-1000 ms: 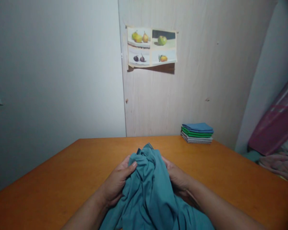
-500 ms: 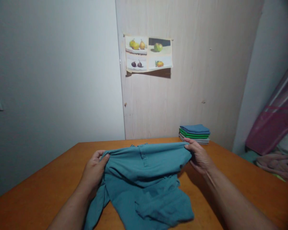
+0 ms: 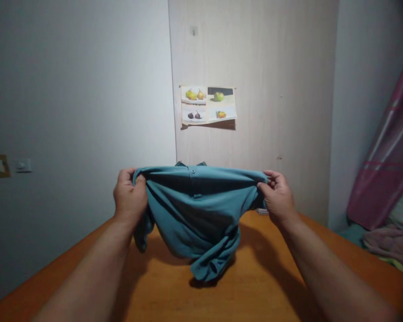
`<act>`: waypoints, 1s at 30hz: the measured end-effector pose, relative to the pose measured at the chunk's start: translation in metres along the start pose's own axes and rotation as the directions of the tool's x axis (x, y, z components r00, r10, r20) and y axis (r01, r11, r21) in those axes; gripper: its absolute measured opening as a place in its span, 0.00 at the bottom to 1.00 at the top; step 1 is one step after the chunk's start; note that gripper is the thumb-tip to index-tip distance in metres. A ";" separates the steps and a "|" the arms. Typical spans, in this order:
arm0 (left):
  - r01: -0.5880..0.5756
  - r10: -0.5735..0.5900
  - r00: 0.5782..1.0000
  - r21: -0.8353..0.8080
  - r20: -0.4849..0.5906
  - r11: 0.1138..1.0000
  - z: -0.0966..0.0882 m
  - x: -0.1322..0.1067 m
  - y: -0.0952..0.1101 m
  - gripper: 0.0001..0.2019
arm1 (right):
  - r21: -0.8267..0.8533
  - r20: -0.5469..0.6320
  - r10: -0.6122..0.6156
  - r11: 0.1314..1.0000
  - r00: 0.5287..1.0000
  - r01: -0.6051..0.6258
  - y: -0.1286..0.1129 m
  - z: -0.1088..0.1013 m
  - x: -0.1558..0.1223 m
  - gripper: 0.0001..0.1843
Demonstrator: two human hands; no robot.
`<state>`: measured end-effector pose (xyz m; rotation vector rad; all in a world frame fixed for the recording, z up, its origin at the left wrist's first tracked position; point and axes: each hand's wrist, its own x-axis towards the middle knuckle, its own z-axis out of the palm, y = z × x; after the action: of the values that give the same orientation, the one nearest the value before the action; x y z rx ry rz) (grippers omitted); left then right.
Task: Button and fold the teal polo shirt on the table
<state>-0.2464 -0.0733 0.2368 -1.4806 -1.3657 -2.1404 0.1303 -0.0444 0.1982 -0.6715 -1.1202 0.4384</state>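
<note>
A teal polo shirt (image 3: 198, 201) hangs stretched between my two hands above the table, its collar tips and a button placket showing at the upper edge. My left hand (image 3: 130, 192) is closed on the shirt's left upper corner, thumb on the near side. At the right upper corner, my right hand (image 3: 278, 194) pinches the cloth between thumb and fingers. The lower part droops in loose folds, and its bunched bottom end hangs close to the tabletop. A sleeve dangles below my left hand.
The orange-brown wooden table (image 3: 174, 299) lies under the shirt. Behind my right hand, a bit of the folded cloth stack (image 3: 262, 211) peeks out. Fruit pictures (image 3: 208, 105) hang on the panel behind. A pink curtain (image 3: 376, 179) and heaped fabric (image 3: 389, 243) are at the right.
Both hands have lifted the shirt up from the table, so its lower part now hangs instead of lying spread. The view has tilted upward, and the shirt now hides most of the folded stack.
</note>
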 end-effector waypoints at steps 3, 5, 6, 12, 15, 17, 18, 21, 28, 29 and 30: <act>0.063 -0.028 0.960 -0.114 0.279 0.992 -0.002 0.019 0.018 0.15 | -0.062 0.079 0.124 0.991 0.989 -0.119 -0.020 0.001 0.003 0.21; 0.187 -0.093 0.906 -0.194 0.413 0.963 -0.008 0.019 0.023 0.19 | -0.064 0.018 0.164 0.985 0.986 -0.162 -0.029 -0.008 -0.001 0.20; 0.239 -0.124 0.887 -0.213 0.445 0.947 -0.012 0.016 0.023 0.21 | -0.068 -0.013 0.168 0.983 0.986 -0.168 -0.032 -0.016 -0.006 0.20; 0.214 -0.250 0.585 0.150 0.771 0.965 -0.047 -0.040 -0.029 0.15 | -0.360 0.361 0.459 0.872 0.812 -0.333 -0.009 -0.088 -0.059 0.12; 0.105 -0.283 0.513 0.268 0.811 0.958 -0.050 -0.075 -0.061 0.09 | -0.499 0.422 0.580 0.790 0.697 -0.356 0.011 -0.112 -0.083 0.11; 0.051 -0.263 0.534 0.280 0.804 0.959 -0.043 -0.093 -0.066 0.07 | -0.533 0.386 0.588 0.771 0.711 -0.348 0.015 -0.112 -0.088 0.12; 0.039 -0.248 0.535 0.270 0.808 0.962 -0.037 -0.100 -0.063 0.07 | -0.549 0.382 0.580 0.769 0.720 -0.328 0.014 -0.108 -0.088 0.12; 0.062 -0.218 0.499 0.216 0.838 0.974 -0.017 -0.116 -0.036 0.08 | -0.567 0.435 0.534 0.788 0.725 -0.240 0.002 -0.083 -0.086 0.13; 0.399 -0.326 0.262 0.205 0.909 0.894 0.016 -0.148 -0.007 0.07 | -0.416 0.793 0.519 0.844 0.319 -0.339 0.000 0.001 -0.119 0.12; 0.435 -0.347 0.315 0.190 0.883 0.880 0.022 -0.151 -0.011 0.07 | -0.394 0.796 0.495 0.860 0.349 -0.323 0.007 0.014 -0.122 0.11; 0.470 -0.372 0.361 0.178 0.855 0.865 0.028 -0.154 -0.016 0.08 | -0.375 0.778 0.485 0.868 0.400 -0.324 0.015 0.026 -0.123 0.10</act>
<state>-0.1645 -0.0918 0.1034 -2.7616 -2.1793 -1.6286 0.0589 -0.1046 0.1120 -0.9159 -1.9781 1.2273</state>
